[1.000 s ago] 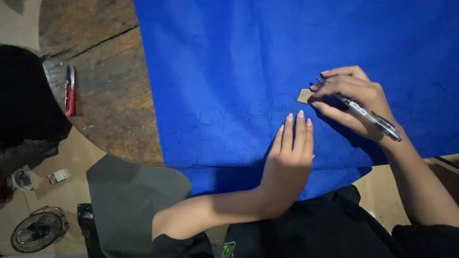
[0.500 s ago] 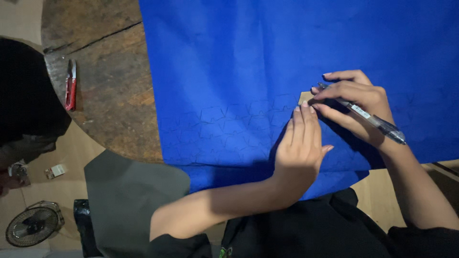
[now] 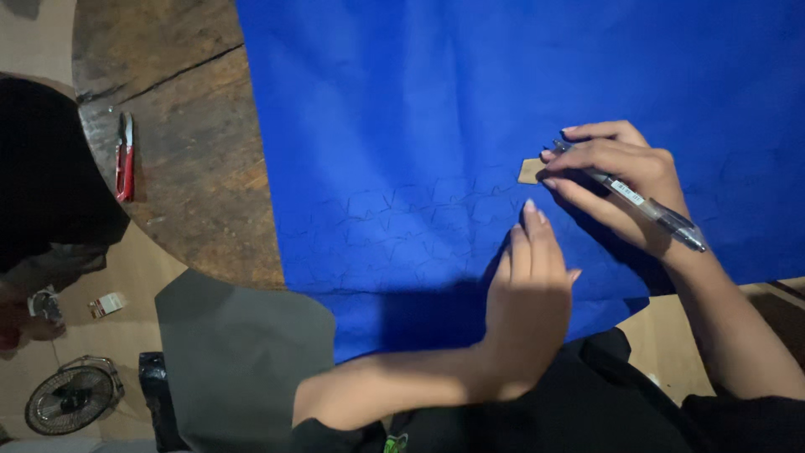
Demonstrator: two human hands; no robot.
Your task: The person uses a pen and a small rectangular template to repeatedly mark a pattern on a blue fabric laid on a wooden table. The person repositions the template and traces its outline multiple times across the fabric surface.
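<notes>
One small tan cardboard template [image 3: 532, 171] lies on the wide blue fabric sheet [image 3: 470, 109], pinned by the right hand [image 3: 616, 180], whose fingers also grip a clear-barrelled pen [image 3: 639, 198]. Just below, the left hand [image 3: 530, 298] presses flat, fingers together, on the cloth. Red-handled pliers [image 3: 124, 157] rest well apart on the round wooden table [image 3: 184, 168].
</notes>
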